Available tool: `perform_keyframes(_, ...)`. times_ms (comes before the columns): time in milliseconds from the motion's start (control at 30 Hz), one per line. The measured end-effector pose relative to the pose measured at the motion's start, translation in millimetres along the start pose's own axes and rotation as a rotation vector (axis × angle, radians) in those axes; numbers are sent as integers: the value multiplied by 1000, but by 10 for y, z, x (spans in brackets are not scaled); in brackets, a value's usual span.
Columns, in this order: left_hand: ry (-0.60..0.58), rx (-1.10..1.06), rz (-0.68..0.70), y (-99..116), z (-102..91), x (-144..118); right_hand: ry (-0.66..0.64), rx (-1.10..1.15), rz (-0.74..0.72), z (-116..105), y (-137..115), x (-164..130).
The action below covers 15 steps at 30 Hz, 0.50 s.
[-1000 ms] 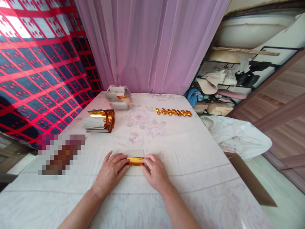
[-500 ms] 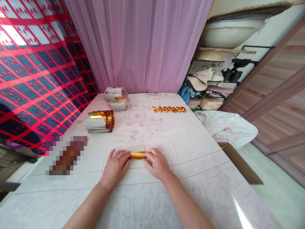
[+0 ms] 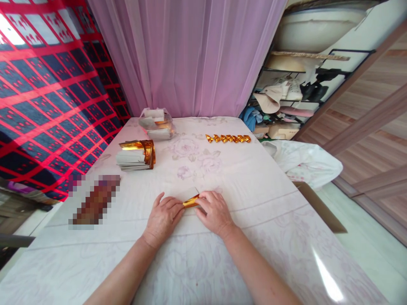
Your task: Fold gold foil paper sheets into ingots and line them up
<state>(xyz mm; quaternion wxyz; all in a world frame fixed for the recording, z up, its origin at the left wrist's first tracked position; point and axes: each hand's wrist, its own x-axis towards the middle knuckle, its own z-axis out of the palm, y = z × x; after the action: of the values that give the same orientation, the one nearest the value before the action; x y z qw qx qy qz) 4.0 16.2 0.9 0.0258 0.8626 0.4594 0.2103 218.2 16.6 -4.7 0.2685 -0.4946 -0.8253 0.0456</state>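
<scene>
A sheet of gold foil paper [image 3: 191, 201] lies on the table between my hands, its near part rolled or folded into a narrow gold strip and its pale back showing beyond. My left hand [image 3: 164, 215] has its fingers closed on the strip's left end. My right hand [image 3: 214, 210] pinches the right end between thumb and fingers. The strip slants, right end farther from me. At the far right of the table, several folded gold foil pieces [image 3: 227, 138] stand in a row. A stack of gold foil sheets [image 3: 136, 156] lies to the left.
Behind the stack sits a clear plastic bag [image 3: 156, 124] holding more sheets. A blurred-out patch [image 3: 97, 201] covers something at the table's left. The floral tablecloth [image 3: 197, 254] spreads under everything. A white plastic bag [image 3: 313, 163] and a shelf rack [image 3: 295, 101] stand off the right edge.
The gold strip has turned from nearly level to slanted, its right end now farther away. Both hands have shifted slightly right in the picture as the view moved.
</scene>
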Motion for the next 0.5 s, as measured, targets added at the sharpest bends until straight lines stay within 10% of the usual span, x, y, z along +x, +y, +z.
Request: perform_keyframes(500, 2, -94, -108, 5, -4, -11, 1, 133, 34, 109, -137, -56)
